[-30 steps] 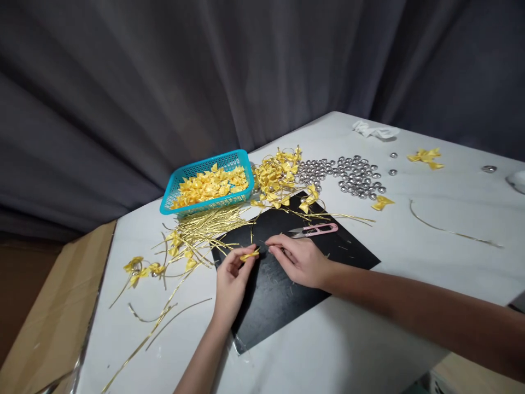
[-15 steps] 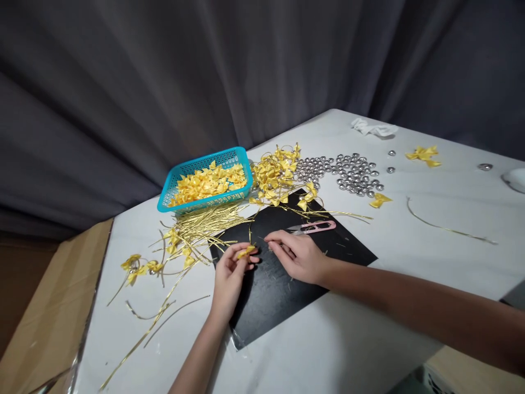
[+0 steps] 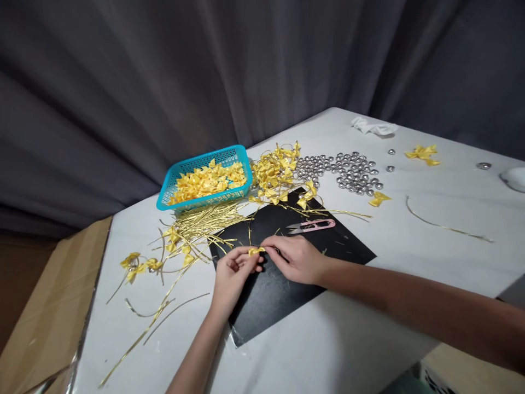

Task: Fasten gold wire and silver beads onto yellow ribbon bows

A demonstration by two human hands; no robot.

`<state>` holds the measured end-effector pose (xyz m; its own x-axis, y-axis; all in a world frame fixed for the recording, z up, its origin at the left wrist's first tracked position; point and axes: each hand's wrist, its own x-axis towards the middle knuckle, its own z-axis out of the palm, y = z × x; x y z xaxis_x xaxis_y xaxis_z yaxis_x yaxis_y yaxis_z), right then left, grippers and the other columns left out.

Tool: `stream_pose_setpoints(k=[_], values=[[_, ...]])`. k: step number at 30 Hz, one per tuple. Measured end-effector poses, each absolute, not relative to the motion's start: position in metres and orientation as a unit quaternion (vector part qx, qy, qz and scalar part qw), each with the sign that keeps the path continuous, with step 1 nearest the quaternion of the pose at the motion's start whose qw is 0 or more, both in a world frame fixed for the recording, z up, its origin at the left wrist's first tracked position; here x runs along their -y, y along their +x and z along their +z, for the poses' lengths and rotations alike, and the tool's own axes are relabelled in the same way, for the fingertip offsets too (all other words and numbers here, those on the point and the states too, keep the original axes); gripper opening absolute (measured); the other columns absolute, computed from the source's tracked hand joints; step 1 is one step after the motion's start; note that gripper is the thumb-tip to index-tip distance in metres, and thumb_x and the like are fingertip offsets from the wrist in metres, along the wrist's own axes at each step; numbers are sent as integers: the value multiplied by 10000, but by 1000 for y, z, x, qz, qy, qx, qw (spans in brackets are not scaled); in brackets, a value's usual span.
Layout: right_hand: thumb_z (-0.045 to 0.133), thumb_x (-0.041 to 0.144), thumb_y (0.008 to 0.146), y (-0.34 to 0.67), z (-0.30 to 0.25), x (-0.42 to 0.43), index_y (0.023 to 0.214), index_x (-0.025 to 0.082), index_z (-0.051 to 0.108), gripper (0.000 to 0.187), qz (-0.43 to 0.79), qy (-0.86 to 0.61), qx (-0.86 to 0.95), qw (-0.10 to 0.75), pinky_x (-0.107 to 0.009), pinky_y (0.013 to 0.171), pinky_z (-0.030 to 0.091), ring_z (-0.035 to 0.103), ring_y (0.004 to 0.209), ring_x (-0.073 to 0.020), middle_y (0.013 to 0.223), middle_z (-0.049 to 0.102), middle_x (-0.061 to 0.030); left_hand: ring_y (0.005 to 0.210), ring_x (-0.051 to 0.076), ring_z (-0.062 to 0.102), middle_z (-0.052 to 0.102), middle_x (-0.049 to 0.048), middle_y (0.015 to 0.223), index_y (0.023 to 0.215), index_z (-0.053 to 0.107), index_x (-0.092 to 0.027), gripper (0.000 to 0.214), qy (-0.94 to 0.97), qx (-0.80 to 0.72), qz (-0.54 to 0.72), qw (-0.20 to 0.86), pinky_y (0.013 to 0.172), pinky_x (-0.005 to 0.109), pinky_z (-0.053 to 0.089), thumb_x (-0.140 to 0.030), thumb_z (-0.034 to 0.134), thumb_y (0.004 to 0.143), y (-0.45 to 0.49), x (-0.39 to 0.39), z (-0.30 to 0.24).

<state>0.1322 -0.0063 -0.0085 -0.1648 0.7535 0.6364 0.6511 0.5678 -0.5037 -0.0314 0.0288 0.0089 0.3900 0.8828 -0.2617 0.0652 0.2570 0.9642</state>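
Note:
My left hand and my right hand meet over a black mat on the white table. Between their fingertips sits a small yellow ribbon bow. The left fingers pinch one end of it and the right fingers pinch the other side, where a thin gold wire seems to run. Pink thread snips lie on the mat just beyond my right hand.
A teal basket of yellow bows stands at the back left. Gold wire pieces are strewn beside it, finished bows and silver beads lie behind the mat. Cardboard borders the table's left edge.
My right hand has moved left to meet the left hand, and both now pinch the bow. Before, only the left hand held it.

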Motion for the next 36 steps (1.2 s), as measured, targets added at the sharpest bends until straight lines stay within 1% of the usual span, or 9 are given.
stream_pose_setpoints(k=[5,8,11,13,18,23,27,32,36], values=[[419,143,880,133,-9,6,893,149,556,138,68,-480,762,430,-205,555,456,628,596,-120,733,677,-45,626,147,598,677,64,709,752,681,-123,280,552,-449,308,631,611,237,469,-399,663,702,-31,-28,13],[423,140,877,133,-9,6,889,148,566,144,60,-484,762,425,-209,560,455,637,608,-126,740,684,-46,586,124,537,635,35,646,671,683,-137,220,579,-455,284,614,562,210,432,-356,669,674,-30,-28,16],[431,138,872,133,-11,5,882,160,572,144,55,-487,760,426,-207,558,448,633,605,-119,746,686,-34,557,119,512,623,24,628,718,698,-148,181,580,-461,258,620,537,209,416,-308,680,636,-30,-30,18],[439,135,866,133,-11,5,881,165,573,138,49,-488,753,440,-200,544,438,621,585,-108,735,683,-25,572,127,532,630,27,638,735,699,-151,181,569,-461,259,630,547,214,423,-288,681,619,-30,-32,18],[452,114,850,133,-9,6,887,165,566,131,27,-470,734,489,-193,561,448,610,591,-100,725,670,-27,557,114,534,604,11,579,663,665,-138,180,546,-468,278,637,539,196,413,-300,718,602,-31,-32,18],[447,78,832,133,-4,8,906,163,550,153,9,-452,723,523,-193,523,439,587,566,-98,724,656,-38,563,110,545,633,17,620,709,684,-133,242,510,-488,345,618,570,210,444,-339,745,599,-30,-28,13],[423,98,840,133,-7,6,897,167,549,155,37,-449,745,492,-199,503,432,565,534,-101,707,642,-34,614,136,576,677,54,699,770,713,-127,293,512,-481,354,618,612,241,473,-362,749,599,-30,-27,10],[424,116,848,132,-10,3,856,163,548,133,66,-461,753,465,-200,532,437,574,574,-110,707,634,-40,577,120,556,658,34,651,705,698,-137,269,533,-468,348,613,568,218,459,-384,749,612,-31,-27,10],[435,107,839,132,-9,3,834,157,545,121,72,-464,747,471,-191,505,404,501,500,-86,644,588,-9,638,132,579,677,39,698,739,710,-143,239,540,-465,355,605,617,224,470,-366,723,654,-33,-28,6]])
